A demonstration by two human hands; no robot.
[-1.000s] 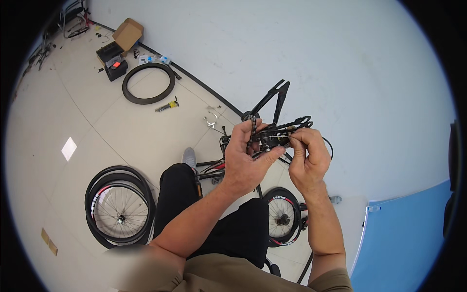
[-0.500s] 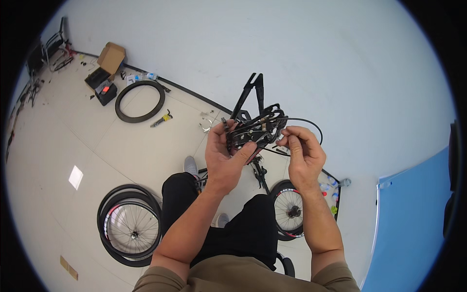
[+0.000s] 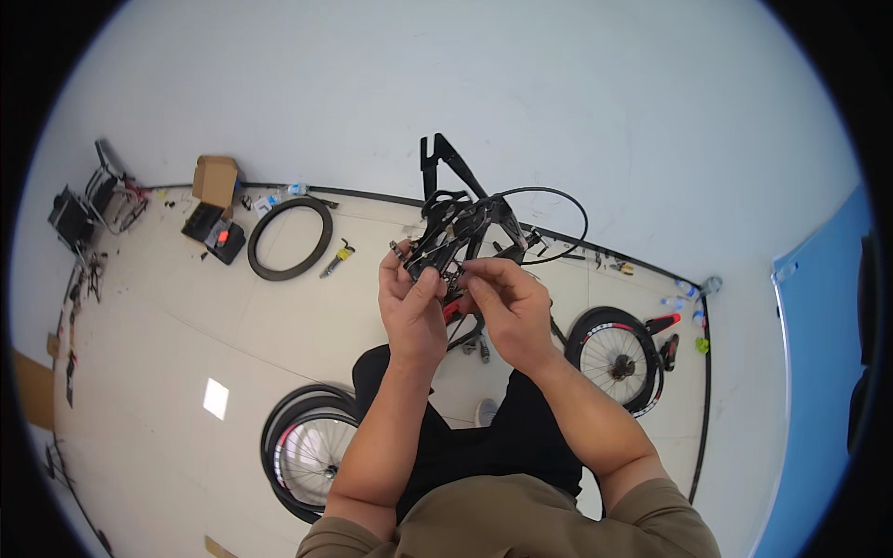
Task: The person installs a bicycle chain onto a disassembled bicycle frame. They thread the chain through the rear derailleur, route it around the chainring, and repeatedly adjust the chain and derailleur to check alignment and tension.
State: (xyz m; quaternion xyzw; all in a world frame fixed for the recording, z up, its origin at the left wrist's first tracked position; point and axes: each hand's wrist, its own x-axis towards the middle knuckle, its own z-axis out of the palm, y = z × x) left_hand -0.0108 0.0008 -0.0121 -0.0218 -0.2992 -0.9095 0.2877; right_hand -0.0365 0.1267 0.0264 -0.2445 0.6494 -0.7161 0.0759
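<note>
Derailleur sits in the grip of the left hand, near the frame; the right hand pinches narrowly, contents hidden. Steady support and light fingertip pressure would suit such small parts.

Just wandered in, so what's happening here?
Someone is handling bicycle parts bare-handed. The left hand holds what looks like a black derailleur by the black frame; the right hand is close beside it, its exact grip unclear. One wheel is on the floor at left, another wheel at right.
</note>
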